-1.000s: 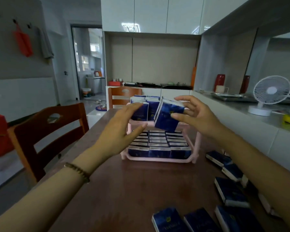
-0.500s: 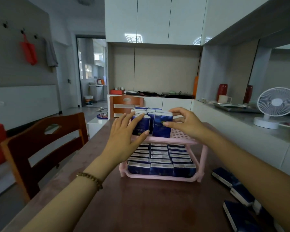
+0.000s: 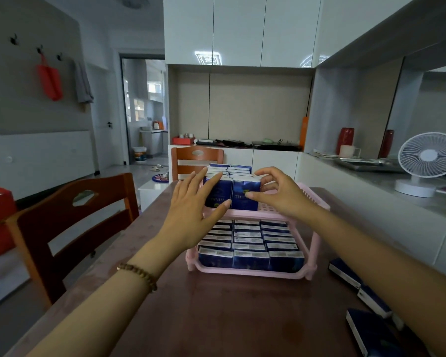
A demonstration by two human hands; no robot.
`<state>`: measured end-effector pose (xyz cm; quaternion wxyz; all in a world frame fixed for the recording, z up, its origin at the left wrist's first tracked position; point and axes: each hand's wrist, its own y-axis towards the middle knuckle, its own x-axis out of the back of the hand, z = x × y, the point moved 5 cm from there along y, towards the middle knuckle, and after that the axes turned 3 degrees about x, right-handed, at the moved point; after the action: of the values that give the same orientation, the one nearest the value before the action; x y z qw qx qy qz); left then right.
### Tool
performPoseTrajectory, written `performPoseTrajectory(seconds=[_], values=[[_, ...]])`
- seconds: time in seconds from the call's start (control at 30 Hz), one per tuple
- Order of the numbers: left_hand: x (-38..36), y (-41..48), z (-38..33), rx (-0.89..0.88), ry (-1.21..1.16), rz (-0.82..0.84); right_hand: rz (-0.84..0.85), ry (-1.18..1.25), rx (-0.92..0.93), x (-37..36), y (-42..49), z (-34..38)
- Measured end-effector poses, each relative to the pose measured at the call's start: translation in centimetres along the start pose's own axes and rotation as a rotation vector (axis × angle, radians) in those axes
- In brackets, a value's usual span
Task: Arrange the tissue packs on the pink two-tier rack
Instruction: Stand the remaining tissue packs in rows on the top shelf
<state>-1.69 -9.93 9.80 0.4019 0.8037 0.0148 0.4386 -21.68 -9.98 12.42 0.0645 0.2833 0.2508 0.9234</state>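
Observation:
The pink two-tier rack [image 3: 317, 243] stands on the brown table. Its lower tier is filled with rows of dark blue tissue packs [image 3: 250, 243]. On the upper tier, two rows of packs stand upright at the left. My right hand [image 3: 276, 191] pinches the front pack of the right row [image 3: 245, 193], thumb on its face and fingers over its top. My left hand [image 3: 193, 204] lies flat with spread fingers against the front pack of the left row [image 3: 220, 190]. The upper tier's right part is bare pink mesh.
Several loose tissue packs [image 3: 345, 273] lie on the table [image 3: 216, 313] at the right, partly hidden by my right forearm. A wooden chair [image 3: 70, 228] stands at the left, another behind the rack. A white fan [image 3: 426, 161] sits on the counter to the right.
My right hand brought the pack down from the air and set it upright at the front of the right row. My left hand stayed against the left row. The view tilted up.

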Motion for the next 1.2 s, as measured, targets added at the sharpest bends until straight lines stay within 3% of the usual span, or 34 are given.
performPoseTrajectory(seconds=[0.23, 0.37, 0.47, 0.63, 0.8, 1.0, 1.2], values=[[1.7, -1.5, -2.0, -0.050, -0.016, -0.022, -0.044, -0.043, 0.006, 1.6, -1.7, 1.2], [2.3, -4.9, -4.2, -0.100, -0.180, -0.013, -0.074, -0.031, 0.050, 2.7, -5.6, 3.6], [0.7, -9.1, -5.6, -0.131, -0.246, 0.206, 0.031, 0.011, 0.026, 2.3, -10.6, 4.2], [-0.8, -14.9, -7.5, -0.009, -0.445, 0.609, 0.283, -0.009, -0.111, 0.8, -20.1, 1.5], [-2.1, -18.0, -9.5, -0.027, -0.264, 0.889, 0.473, -0.167, -0.257, 1.1, -26.7, -0.5], [-3.2, -18.8, -9.7, -0.061, -0.272, 0.911, 0.652, -0.411, -0.308, 1.5, -28.4, -1.4], [-3.9, -18.1, -8.3, -0.003, -0.603, 0.836, 0.582, -0.348, -0.295, 0.7, -25.5, -2.2]])
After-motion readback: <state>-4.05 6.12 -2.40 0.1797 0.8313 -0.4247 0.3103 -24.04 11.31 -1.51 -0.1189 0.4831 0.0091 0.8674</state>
